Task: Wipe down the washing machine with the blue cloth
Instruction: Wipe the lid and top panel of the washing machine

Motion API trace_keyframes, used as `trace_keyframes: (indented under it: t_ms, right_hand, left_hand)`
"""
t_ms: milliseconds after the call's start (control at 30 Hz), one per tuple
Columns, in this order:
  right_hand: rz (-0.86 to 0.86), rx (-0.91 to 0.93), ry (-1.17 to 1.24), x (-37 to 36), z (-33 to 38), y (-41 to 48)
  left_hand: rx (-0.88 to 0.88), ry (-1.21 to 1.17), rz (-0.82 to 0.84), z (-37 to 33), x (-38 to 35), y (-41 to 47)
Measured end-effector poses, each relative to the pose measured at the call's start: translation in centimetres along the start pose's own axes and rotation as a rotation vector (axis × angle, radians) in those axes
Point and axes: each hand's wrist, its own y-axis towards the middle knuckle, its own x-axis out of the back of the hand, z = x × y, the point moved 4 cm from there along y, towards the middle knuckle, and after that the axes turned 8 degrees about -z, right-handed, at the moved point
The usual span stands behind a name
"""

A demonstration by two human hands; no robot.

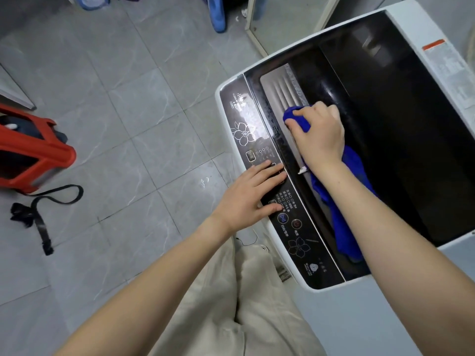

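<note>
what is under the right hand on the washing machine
The right hand grips the bunched blue cloth against the lid's ribbed grey panel; the rest trails under the forearm. The panel beneath the cloth is covered.

Your washing machine [385,124] fills the frame's right, cloth [344,227] on its top; stool [38,155] at left edge, strap [41,227] just below.

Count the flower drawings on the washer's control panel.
2. One flower drawing at the control panel's far end, the other at its near end; the left hand may hide more.
</note>
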Motion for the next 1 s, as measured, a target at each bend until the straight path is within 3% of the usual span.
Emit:
trace_keyframes:
  t_ms: [267,533,800,1000]
  right_hand:
    - [-0.006,0.039,-0.016,3.2,-1.8,-9.2]
    - [-0.011,-0.059,-0.029,-0.6,0.2,1.0]
    - [0.032,-0.025,0.0,2.1,-1.4,-7.0]
    - [0.003,-0.042,0.024,-1.1,0.7,1.8]
  left_hand:
    - [-0.002,0.002,-0.016,0.0,0.0,0.0]
    - [0.014,-0.018,-0.006,0.2,0.0,0.0]
    - [0.038,-0.024,0.005,0.4,-0.1,-0.1]
    - [0.049,-0.051,-0.023,0.7,-0.4,-0.3]
